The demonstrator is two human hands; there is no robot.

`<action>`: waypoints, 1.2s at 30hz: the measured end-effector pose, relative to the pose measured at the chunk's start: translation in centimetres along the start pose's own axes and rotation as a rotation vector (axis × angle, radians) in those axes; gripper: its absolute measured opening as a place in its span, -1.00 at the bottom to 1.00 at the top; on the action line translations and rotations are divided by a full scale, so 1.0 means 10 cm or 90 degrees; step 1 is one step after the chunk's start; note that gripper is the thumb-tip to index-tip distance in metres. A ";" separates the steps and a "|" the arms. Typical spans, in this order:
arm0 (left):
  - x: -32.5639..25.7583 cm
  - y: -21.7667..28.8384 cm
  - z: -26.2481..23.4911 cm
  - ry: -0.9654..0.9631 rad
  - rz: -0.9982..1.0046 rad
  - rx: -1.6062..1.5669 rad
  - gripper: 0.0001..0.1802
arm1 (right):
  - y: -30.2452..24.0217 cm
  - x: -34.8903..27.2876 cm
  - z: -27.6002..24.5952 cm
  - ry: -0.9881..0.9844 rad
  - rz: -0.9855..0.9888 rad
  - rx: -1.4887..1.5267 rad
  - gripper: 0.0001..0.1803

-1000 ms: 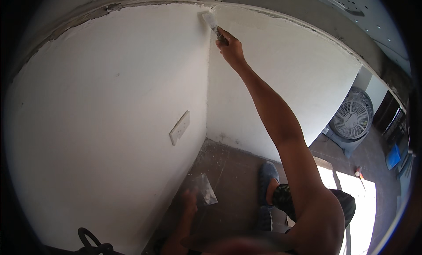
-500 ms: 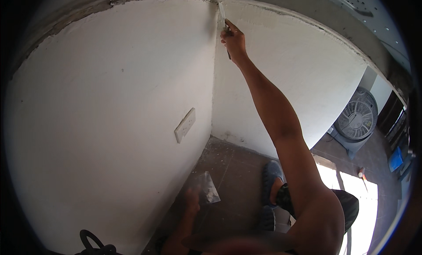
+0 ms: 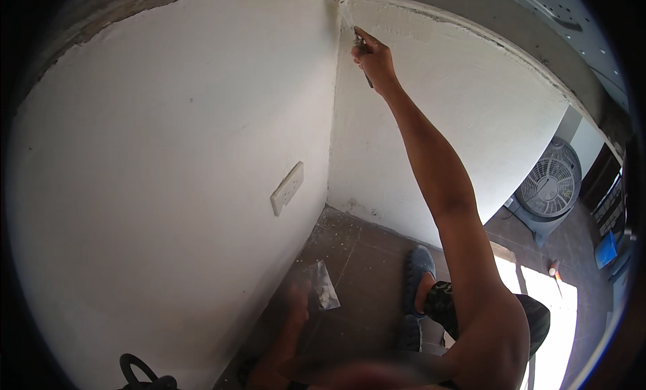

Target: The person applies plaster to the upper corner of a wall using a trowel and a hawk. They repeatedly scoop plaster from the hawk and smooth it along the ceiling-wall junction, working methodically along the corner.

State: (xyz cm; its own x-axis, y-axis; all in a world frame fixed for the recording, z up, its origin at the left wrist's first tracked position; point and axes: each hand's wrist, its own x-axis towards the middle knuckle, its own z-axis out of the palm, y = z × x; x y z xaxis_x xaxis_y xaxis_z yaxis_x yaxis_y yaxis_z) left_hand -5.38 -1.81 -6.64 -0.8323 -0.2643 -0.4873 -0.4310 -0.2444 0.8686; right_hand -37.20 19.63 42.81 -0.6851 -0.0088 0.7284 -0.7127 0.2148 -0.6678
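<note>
My right hand (image 3: 375,59) is stretched up to the wall corner, closed round the handle of a putty knife (image 3: 361,43). Its pale blade lies against the right-hand wall (image 3: 444,101), close to the corner and just below the top ledge. Low on the left, my left hand (image 3: 298,301) grips a flat, greyish rectangular plate (image 3: 323,276) with lumps of white paste on it. That hand is dim and blurred, so its fingers hardly show.
A white socket plate (image 3: 287,188) is on the left wall (image 3: 168,175). White specks dot the dark tiled floor (image 3: 356,255) beside my blue shoe (image 3: 420,265). Farther right stand a grey fan (image 3: 548,181) and a blue container (image 3: 605,249). A black loop (image 3: 138,366) is at lower left.
My right hand and the putty knife have moved slightly right, the blade tilting away from the corner onto the right-hand wall. The left hand stays low with the plate. The view has shifted a little.
</note>
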 end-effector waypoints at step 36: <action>0.27 -0.28 0.09 0.057 0.104 0.055 -0.67 | 0.09 -0.51 -0.11 -0.143 0.172 -0.169 -0.41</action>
State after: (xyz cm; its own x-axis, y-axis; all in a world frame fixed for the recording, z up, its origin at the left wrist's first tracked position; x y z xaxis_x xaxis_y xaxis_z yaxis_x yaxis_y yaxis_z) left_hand -6.71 -1.00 -10.32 -0.8611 -0.3764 -0.3419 -0.3241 -0.1118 0.9394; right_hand -34.17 20.95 38.64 -0.8784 -0.1230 0.4617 -0.4597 0.4812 -0.7464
